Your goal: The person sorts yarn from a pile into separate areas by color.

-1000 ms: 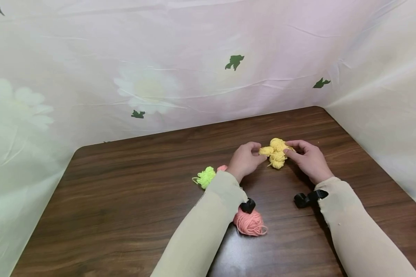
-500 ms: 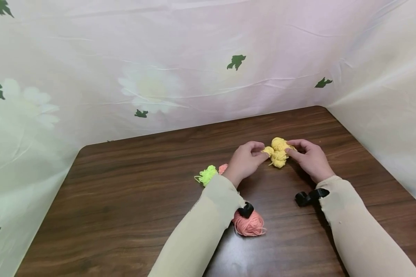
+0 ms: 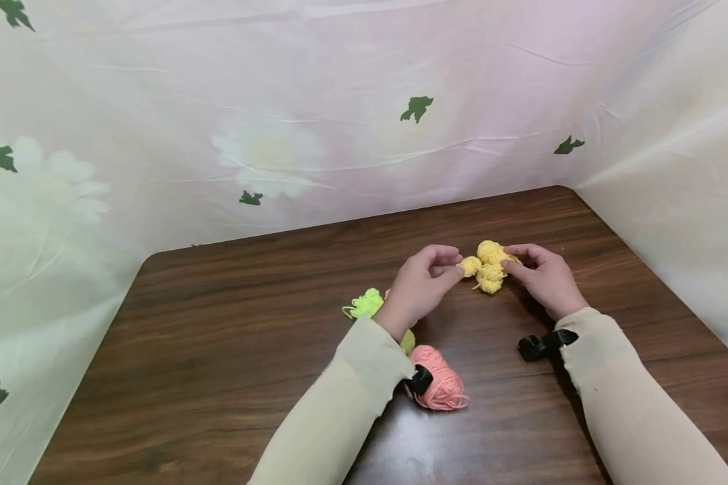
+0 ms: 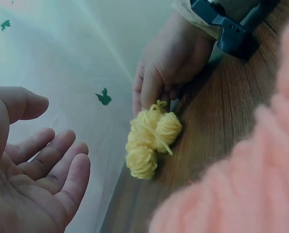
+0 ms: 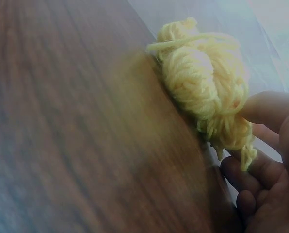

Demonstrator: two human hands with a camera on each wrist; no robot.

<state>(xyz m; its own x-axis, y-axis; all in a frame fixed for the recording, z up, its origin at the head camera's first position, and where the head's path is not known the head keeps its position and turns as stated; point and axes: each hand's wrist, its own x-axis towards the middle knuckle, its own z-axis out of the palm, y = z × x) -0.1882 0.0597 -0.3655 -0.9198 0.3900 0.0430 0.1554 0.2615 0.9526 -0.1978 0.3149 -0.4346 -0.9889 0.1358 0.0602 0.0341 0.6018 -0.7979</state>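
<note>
A bundle of yellow yarn (image 3: 491, 275) made of several small balls lies toward the far right of the table. My right hand (image 3: 542, 277) pinches its right end between thumb and fingers, as the right wrist view shows with the yarn (image 5: 202, 82) close up. Just left of the bundle is my left hand (image 3: 421, 279). In the left wrist view, that hand (image 4: 42, 174) has loosely bent fingers, a gap between thumb and fingers, and nothing held; the yellow yarn (image 4: 149, 141) is apart from it.
A pink yarn ball (image 3: 441, 380) sits beside my left wrist, looming blurred in the left wrist view. Bright green yarn (image 3: 364, 303) lies left of that forearm, which partly hides more yarn. Patterned cloth (image 3: 352, 101) hangs behind the brown table (image 3: 249, 337).
My left hand has let go of the left yellow ball and drawn back slightly to the left. The right hand keeps its hold. The view has shifted a little.
</note>
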